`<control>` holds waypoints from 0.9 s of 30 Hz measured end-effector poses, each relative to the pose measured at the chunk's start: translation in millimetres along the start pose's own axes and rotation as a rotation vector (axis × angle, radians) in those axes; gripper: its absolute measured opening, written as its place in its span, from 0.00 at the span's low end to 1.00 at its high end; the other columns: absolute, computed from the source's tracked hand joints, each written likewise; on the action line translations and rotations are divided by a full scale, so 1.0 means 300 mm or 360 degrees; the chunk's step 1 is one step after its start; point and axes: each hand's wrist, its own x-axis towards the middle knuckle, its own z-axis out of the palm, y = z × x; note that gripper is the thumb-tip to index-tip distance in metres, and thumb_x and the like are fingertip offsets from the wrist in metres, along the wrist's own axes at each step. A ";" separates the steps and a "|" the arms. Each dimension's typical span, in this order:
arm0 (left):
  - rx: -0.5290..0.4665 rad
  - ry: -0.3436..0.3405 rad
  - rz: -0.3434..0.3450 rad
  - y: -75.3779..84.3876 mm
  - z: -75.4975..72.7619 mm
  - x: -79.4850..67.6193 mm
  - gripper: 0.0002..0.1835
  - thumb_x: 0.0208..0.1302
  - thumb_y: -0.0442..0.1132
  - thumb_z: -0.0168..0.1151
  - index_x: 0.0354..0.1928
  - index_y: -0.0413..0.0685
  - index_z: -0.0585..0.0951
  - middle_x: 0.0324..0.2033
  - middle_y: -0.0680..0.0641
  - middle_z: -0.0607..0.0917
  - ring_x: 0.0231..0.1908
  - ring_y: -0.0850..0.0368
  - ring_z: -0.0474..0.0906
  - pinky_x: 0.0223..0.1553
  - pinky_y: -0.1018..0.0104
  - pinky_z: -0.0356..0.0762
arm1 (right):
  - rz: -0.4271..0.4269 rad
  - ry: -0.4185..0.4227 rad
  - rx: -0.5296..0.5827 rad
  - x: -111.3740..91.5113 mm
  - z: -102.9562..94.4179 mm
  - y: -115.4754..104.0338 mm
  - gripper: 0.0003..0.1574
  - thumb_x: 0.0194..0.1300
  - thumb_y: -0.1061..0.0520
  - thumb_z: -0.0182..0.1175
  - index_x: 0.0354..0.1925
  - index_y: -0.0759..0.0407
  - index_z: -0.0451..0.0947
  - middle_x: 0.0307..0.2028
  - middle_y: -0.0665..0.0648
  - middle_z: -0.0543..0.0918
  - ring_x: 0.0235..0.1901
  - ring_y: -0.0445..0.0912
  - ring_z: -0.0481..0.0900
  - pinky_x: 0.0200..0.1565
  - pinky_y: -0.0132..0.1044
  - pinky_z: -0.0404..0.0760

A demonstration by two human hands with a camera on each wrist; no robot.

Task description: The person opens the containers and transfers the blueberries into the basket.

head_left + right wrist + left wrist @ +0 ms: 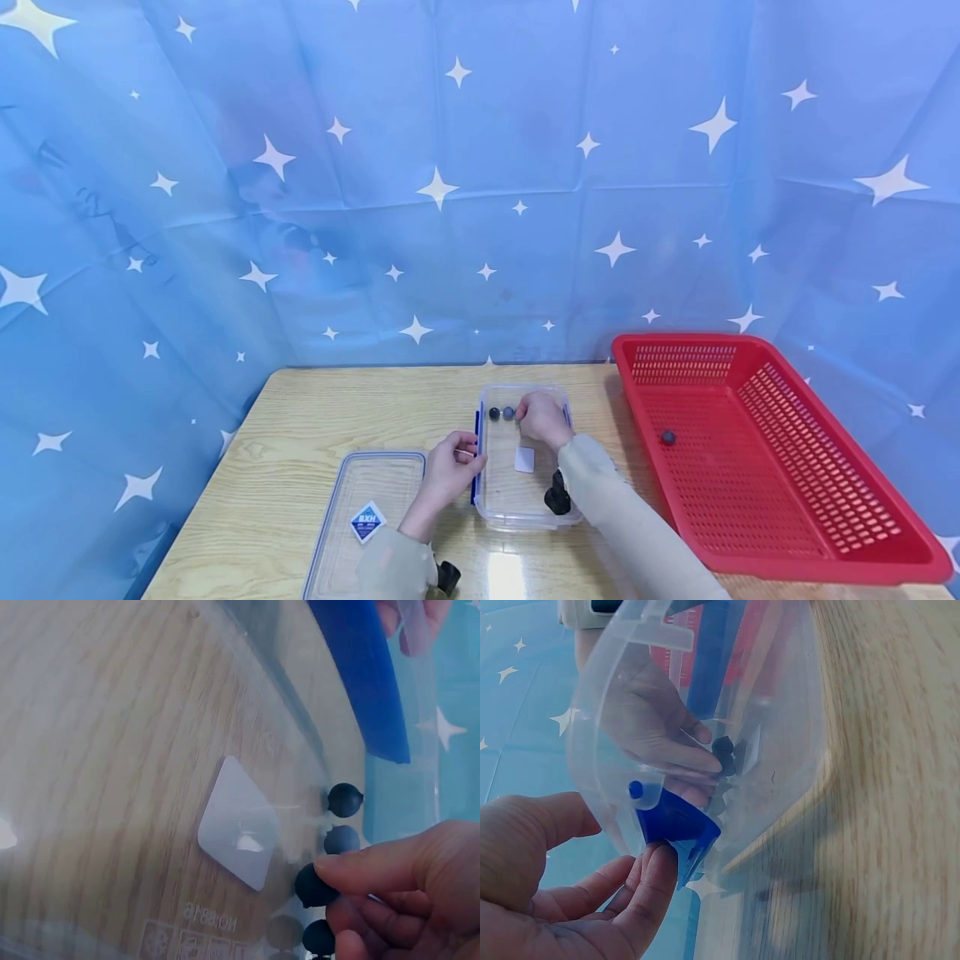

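A clear plastic box point(517, 518) with blue side latches point(676, 825) stands uncovered on the table. My left hand point(448, 473) holds its left side, thumb at the rim and fingertips against the latch. Inside the far end of the box, my right hand point(546, 419) pinches a dark blueberry point(313, 886) between thumb and fingers. Two more blueberries point(501, 413) sit in a row to the left of that hand. Another blueberry point(320, 936) shows just below the pinched one in the right wrist view. Part of the row is hidden behind the right hand.
A red plastic basket point(757, 570) stands at the right, with one blueberry point(668, 437) inside. The box's lid point(390, 479), bearing a blue label, lies left of the box. A white square point(524, 460) shows in the box's floor. A starry blue curtain point(480, 225) hangs behind the table.
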 end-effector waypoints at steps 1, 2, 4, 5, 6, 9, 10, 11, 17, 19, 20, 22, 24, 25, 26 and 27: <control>-0.0002 0.0000 0.0004 0.000 -0.001 0.000 0.13 0.52 0.27 0.65 0.41 0.31 0.77 0.31 0.41 0.81 0.29 0.56 0.76 0.29 0.73 0.75 | 0.0003 -0.0011 -0.0018 0.000 -0.001 -0.002 0.12 0.44 0.76 0.55 0.24 0.62 0.78 0.24 0.52 0.77 0.27 0.47 0.73 0.31 0.35 0.73; -0.0002 -0.0002 -0.0001 0.000 0.000 0.001 0.13 0.52 0.27 0.65 0.41 0.31 0.77 0.31 0.41 0.81 0.29 0.56 0.76 0.29 0.73 0.75 | 0.0001 -0.0015 -0.0027 0.000 -0.002 -0.002 0.11 0.44 0.75 0.55 0.23 0.62 0.78 0.25 0.52 0.78 0.27 0.47 0.73 0.32 0.36 0.74; -0.0008 -0.0004 0.0002 0.000 -0.001 0.000 0.13 0.52 0.27 0.65 0.41 0.31 0.77 0.31 0.41 0.81 0.29 0.56 0.76 0.29 0.73 0.75 | -0.0005 -0.0016 -0.0033 0.000 -0.003 -0.003 0.11 0.44 0.75 0.57 0.22 0.61 0.78 0.24 0.53 0.78 0.27 0.47 0.73 0.33 0.37 0.74; -0.0008 -0.0004 -0.0001 0.000 -0.001 0.000 0.13 0.52 0.27 0.65 0.41 0.31 0.77 0.31 0.41 0.81 0.29 0.56 0.76 0.29 0.73 0.74 | -0.0012 -0.0013 -0.0028 0.000 -0.004 -0.002 0.10 0.43 0.74 0.57 0.21 0.61 0.77 0.24 0.52 0.77 0.27 0.47 0.73 0.33 0.37 0.74; -0.0009 -0.0003 -0.0002 0.000 -0.001 0.000 0.13 0.52 0.27 0.65 0.41 0.31 0.77 0.31 0.41 0.81 0.29 0.56 0.76 0.30 0.73 0.74 | -0.0022 -0.0010 -0.0017 -0.001 -0.004 -0.001 0.10 0.42 0.74 0.57 0.20 0.61 0.77 0.23 0.52 0.77 0.27 0.47 0.73 0.33 0.37 0.74; -0.0011 -0.0003 -0.0004 0.002 -0.002 -0.001 0.13 0.52 0.28 0.65 0.41 0.31 0.77 0.31 0.42 0.81 0.29 0.57 0.76 0.30 0.73 0.74 | -0.0049 -0.0007 0.0115 -0.004 -0.005 0.001 0.11 0.38 0.76 0.58 0.20 0.62 0.77 0.22 0.52 0.77 0.26 0.47 0.72 0.30 0.35 0.74; -0.0009 -0.0002 0.0000 0.003 -0.002 -0.001 0.13 0.52 0.28 0.65 0.41 0.31 0.77 0.31 0.42 0.81 0.29 0.57 0.76 0.30 0.73 0.74 | -0.0044 -0.0017 0.0181 -0.005 -0.007 0.000 0.11 0.38 0.76 0.58 0.21 0.64 0.77 0.21 0.52 0.77 0.26 0.47 0.73 0.29 0.35 0.74; -0.0006 0.0000 -0.0005 0.002 -0.002 0.000 0.13 0.52 0.28 0.65 0.41 0.31 0.77 0.31 0.42 0.81 0.29 0.57 0.76 0.30 0.73 0.75 | -0.0034 -0.0031 0.0247 -0.006 -0.009 -0.001 0.11 0.38 0.76 0.58 0.22 0.65 0.78 0.22 0.52 0.77 0.26 0.46 0.73 0.29 0.34 0.74; 0.0003 0.0010 0.0000 0.003 0.002 0.001 0.13 0.51 0.27 0.65 0.40 0.31 0.77 0.31 0.43 0.81 0.28 0.58 0.76 0.30 0.72 0.75 | 0.0047 -0.0061 0.0432 -0.007 -0.057 -0.029 0.10 0.45 0.71 0.64 0.31 0.64 0.80 0.26 0.51 0.79 0.28 0.44 0.73 0.31 0.32 0.72; 0.0001 0.0011 0.0003 0.004 0.002 0.000 0.13 0.51 0.27 0.65 0.40 0.31 0.77 0.30 0.43 0.81 0.28 0.57 0.76 0.30 0.72 0.75 | 0.0024 -0.0060 0.0438 -0.005 -0.083 -0.038 0.09 0.47 0.69 0.65 0.32 0.64 0.80 0.26 0.52 0.80 0.28 0.44 0.74 0.30 0.32 0.73; -0.0003 0.0011 0.0008 0.004 0.001 0.000 0.13 0.51 0.27 0.65 0.40 0.31 0.77 0.30 0.43 0.81 0.28 0.57 0.76 0.29 0.72 0.75 | 0.0005 -0.0067 0.0468 -0.005 -0.096 -0.040 0.09 0.49 0.69 0.65 0.33 0.65 0.80 0.27 0.53 0.80 0.28 0.44 0.74 0.29 0.32 0.73; -0.0001 0.0009 0.0010 0.003 0.001 -0.001 0.13 0.52 0.27 0.65 0.40 0.31 0.77 0.30 0.43 0.81 0.28 0.57 0.76 0.29 0.72 0.75 | -0.0028 -0.0079 0.0514 -0.007 -0.125 -0.043 0.10 0.51 0.67 0.64 0.36 0.67 0.80 0.28 0.54 0.80 0.29 0.45 0.75 0.29 0.33 0.73; 0.0000 0.0005 0.0004 0.001 0.001 -0.001 0.13 0.52 0.27 0.65 0.40 0.31 0.77 0.31 0.43 0.81 0.28 0.57 0.76 0.29 0.73 0.75 | -0.0070 -0.0079 0.0569 -0.010 -0.157 -0.043 0.10 0.54 0.67 0.64 0.37 0.68 0.79 0.29 0.55 0.81 0.29 0.45 0.76 0.30 0.33 0.75; -0.0002 0.0003 0.0003 0.001 0.001 -0.001 0.13 0.52 0.27 0.65 0.41 0.31 0.77 0.31 0.43 0.81 0.28 0.57 0.76 0.29 0.73 0.75 | -0.0074 -0.0085 0.0603 -0.013 -0.176 -0.043 0.10 0.55 0.66 0.63 0.38 0.68 0.79 0.30 0.56 0.80 0.30 0.46 0.77 0.31 0.34 0.75; -0.0003 0.0002 0.0002 0.000 0.001 -0.001 0.13 0.52 0.27 0.65 0.41 0.31 0.77 0.31 0.43 0.81 0.28 0.57 0.76 0.29 0.73 0.74 | -0.0077 -0.0085 0.0642 -0.016 -0.194 -0.042 0.10 0.56 0.66 0.63 0.39 0.68 0.78 0.30 0.56 0.80 0.31 0.46 0.77 0.32 0.34 0.76; -0.0004 0.0001 0.0000 -0.001 0.000 -0.001 0.13 0.52 0.27 0.65 0.41 0.31 0.77 0.31 0.43 0.81 0.28 0.57 0.76 0.29 0.73 0.74 | -0.0082 -0.0081 0.0677 -0.019 -0.214 -0.041 0.11 0.56 0.65 0.63 0.40 0.68 0.78 0.31 0.56 0.80 0.31 0.46 0.77 0.32 0.34 0.77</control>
